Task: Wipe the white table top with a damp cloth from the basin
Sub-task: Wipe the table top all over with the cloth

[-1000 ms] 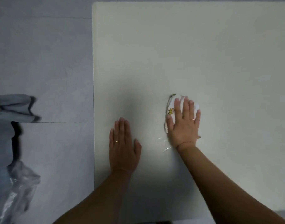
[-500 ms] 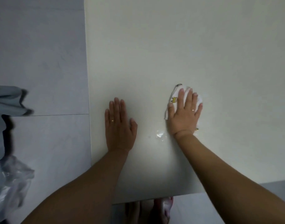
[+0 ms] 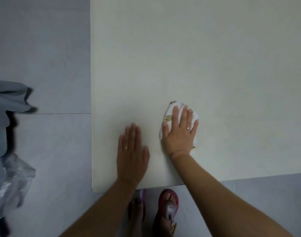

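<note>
"Where was the cloth (image 3: 176, 107)?"

"Bunched on the white table top (image 3: 206, 57), near the front edge, under the person's right hand (image 3: 179, 134). The fingers lay straight and spread across it, pressing rather than gripping. I'd say that was to keep the whole pad rubbing."

"And the left hand (image 3: 131, 151)?"

"It was flat just beside it, fingers straight and close together, holding nothing. It looked like a brace for leaning in."

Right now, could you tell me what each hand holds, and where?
Neither grips anything: the right hand presses flat on the middle of the cloth, and the left hand rests on the table.
</note>
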`<act>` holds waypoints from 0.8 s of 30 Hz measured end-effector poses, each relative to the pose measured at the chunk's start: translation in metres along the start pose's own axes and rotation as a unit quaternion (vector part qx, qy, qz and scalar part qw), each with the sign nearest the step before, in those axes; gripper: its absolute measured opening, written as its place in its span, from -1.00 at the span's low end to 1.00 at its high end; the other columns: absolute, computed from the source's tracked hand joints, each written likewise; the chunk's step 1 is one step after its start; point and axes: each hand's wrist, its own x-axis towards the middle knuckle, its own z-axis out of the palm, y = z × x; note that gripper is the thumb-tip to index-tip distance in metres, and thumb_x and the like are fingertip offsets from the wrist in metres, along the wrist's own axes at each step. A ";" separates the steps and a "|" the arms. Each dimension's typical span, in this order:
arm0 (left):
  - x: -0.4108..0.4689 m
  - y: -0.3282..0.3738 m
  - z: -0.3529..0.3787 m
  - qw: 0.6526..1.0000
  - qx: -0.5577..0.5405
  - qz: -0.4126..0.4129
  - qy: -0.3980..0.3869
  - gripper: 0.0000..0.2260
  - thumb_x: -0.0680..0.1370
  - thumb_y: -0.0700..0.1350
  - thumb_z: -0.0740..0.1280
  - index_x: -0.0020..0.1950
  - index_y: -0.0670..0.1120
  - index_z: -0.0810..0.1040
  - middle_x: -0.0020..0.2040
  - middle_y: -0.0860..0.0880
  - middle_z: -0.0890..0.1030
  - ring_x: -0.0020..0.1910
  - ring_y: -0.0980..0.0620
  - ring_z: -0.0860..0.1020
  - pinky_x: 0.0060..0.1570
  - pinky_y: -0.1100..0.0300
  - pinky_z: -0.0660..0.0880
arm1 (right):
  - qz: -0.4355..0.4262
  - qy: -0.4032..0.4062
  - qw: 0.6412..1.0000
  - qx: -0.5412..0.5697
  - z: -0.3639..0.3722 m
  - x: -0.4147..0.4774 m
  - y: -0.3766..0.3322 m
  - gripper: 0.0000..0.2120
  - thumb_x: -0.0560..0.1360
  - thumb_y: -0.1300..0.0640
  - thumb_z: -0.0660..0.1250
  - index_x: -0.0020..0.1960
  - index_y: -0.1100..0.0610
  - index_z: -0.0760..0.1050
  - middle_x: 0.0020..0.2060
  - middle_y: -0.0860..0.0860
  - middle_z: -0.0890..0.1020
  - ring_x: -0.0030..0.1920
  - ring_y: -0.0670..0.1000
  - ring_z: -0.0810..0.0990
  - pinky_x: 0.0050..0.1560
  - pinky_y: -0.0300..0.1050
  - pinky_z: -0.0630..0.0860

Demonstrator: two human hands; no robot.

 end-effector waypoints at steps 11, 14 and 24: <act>-0.021 0.002 0.008 0.998 0.012 -0.018 -0.055 -0.42 0.55 -0.04 0.05 0.53 -0.25 0.14 0.54 -0.20 0.17 0.53 -0.13 0.11 0.50 -0.07 0.05 | -0.068 -0.009 0.997 -0.030 0.001 -0.034 0.065 -0.43 0.57 -0.14 -0.21 0.55 -0.02 -0.14 0.55 0.05 -0.07 0.54 0.04 -0.16 0.50 0.11 -0.24; -0.021 0.002 0.009 0.997 0.032 -0.019 -0.063 -0.42 0.55 -0.02 0.03 0.53 -0.25 0.13 0.54 -0.20 0.16 0.53 -0.14 0.12 0.49 -0.06 0.04 | -0.020 -0.012 1.000 -0.002 0.013 -0.066 0.033 -0.44 0.60 -0.09 -0.13 0.54 0.01 -0.21 0.54 0.08 -0.13 0.53 0.09 -0.21 0.49 0.15 -0.26; -0.022 0.003 0.008 0.996 0.036 -0.024 -0.074 -0.40 0.56 0.01 0.00 0.55 -0.23 0.07 0.56 -0.18 0.10 0.55 -0.10 0.06 0.51 -0.02 -0.04 | -0.108 -0.010 0.992 -0.064 -0.002 -0.074 0.125 -0.42 0.56 -0.15 -0.13 0.55 0.01 -0.05 0.54 0.07 0.02 0.53 0.07 -0.06 0.49 0.09 -0.19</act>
